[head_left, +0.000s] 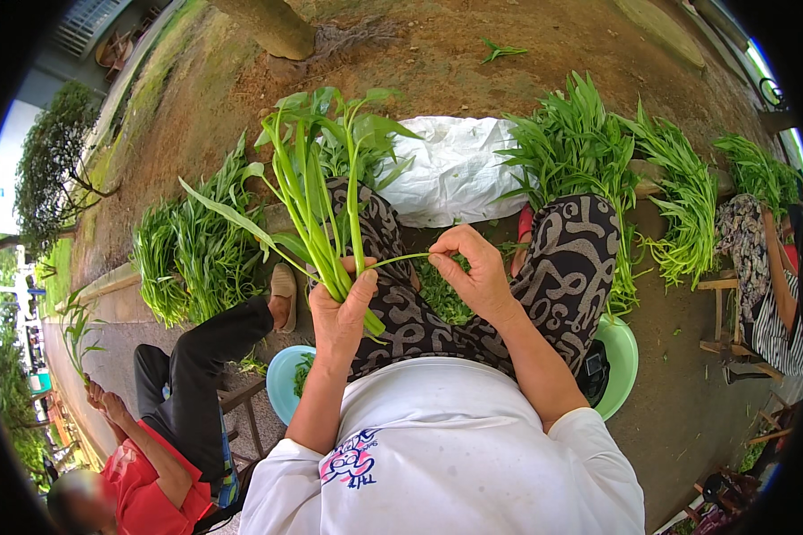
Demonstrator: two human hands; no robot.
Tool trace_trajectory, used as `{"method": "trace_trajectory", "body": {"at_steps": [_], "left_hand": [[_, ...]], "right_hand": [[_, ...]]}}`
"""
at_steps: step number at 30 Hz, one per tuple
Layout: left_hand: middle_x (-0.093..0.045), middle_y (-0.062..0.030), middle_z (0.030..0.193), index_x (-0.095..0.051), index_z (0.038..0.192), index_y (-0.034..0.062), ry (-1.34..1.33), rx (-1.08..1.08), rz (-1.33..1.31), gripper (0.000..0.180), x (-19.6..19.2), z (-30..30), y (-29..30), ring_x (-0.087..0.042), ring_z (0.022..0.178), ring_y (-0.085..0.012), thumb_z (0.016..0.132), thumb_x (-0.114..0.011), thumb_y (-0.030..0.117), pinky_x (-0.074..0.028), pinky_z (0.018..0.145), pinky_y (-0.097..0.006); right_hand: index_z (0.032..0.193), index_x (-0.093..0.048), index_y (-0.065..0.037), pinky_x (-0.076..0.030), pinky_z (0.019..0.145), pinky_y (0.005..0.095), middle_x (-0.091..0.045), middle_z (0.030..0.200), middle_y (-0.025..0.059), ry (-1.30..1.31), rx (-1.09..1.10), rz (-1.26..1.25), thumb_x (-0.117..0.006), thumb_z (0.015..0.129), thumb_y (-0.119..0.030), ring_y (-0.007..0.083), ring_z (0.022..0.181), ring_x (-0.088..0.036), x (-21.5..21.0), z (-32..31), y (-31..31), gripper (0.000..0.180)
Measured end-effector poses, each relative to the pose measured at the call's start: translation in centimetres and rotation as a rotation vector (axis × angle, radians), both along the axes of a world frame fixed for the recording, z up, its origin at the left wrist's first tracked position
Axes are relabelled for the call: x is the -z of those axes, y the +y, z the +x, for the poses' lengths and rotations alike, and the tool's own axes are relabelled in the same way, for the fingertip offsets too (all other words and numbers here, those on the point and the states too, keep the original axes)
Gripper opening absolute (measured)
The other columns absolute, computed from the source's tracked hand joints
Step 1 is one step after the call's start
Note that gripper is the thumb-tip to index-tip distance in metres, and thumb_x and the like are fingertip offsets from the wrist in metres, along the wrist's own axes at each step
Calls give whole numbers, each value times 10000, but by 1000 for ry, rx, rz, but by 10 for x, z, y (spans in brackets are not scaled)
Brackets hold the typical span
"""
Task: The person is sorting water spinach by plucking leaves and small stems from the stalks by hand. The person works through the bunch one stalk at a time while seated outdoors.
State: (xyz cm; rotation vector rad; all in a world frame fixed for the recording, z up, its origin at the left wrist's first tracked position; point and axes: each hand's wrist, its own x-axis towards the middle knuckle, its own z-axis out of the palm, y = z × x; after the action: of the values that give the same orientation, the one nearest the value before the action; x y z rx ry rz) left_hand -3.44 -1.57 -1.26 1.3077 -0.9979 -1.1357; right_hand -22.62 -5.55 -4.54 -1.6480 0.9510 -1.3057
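Over the wearer's lap, the left hand (343,312) is gripping a bunch (310,227) of long green stems, and its fingers are wrapping round them near the lower ends. The bunch is standing nearly upright, leaning a little to the left, while its leaves are spreading above the hand. The thick lower ends are sticking out below this grip, toward the right. Beside the bunch, the right hand (480,278) is pinching the end of one thin stalk (403,259) between thumb and forefinger; this stalk is stretching almost level between the two hands.

Under the hands, patterned trousers (562,259) are covering two knees that are standing apart, and small green pieces (439,290) are lying low between them. Beyond the knees, a white sack (459,165) is lying spread out. One heap (575,147) of greens is lying to its right, another heap (201,250) to its left.

Near the left thigh, a blue basin (281,394) is holding some leaves; near the right thigh, a green basin (629,348) is holding a dark object (591,370), which I cannot identify. Toward the left edge, a co-worker (156,473) in red is sitting and holding a leafy sprig (78,332).
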Motion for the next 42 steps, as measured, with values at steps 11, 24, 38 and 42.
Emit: {"method": "trace_trajectory", "body": {"at_steps": [11,24,38,42], "left_hand": [[-511,79,691,-648,970,19,4,49,10,148,6,-5,3,-408,600,-11,846,-638,99,-310,541,-172],[-535,65,689,-635,967,9,29,127,62,131,5,-31,10,-423,581,-2,858,-609,76,-317,516,-159],[-603,-15,784,-622,967,6,53,63,59,147,8,-9,6,-551,709,-77,843,-629,85,-436,656,-217],[-563,41,734,-639,980,2,44,36,17,164,7,-9,4,-473,643,-30,848,-633,99,-376,591,-180]], "right_hand": [[914,-560,-18,-429,670,229,-574,849,30,-436,-187,470,-564,906,-127,86,741,-532,2,-5,1,109],[855,-534,-44,-437,674,279,-525,801,31,-896,-221,676,-549,914,-209,143,704,-524,19,-1,-4,176],[903,-572,-33,-432,733,222,-576,858,19,-473,195,439,-589,888,-106,82,766,-531,15,-4,-10,76],[990,-592,-17,-433,791,219,-598,924,30,-412,67,440,-587,881,-72,94,850,-557,18,-8,-6,121]]}}
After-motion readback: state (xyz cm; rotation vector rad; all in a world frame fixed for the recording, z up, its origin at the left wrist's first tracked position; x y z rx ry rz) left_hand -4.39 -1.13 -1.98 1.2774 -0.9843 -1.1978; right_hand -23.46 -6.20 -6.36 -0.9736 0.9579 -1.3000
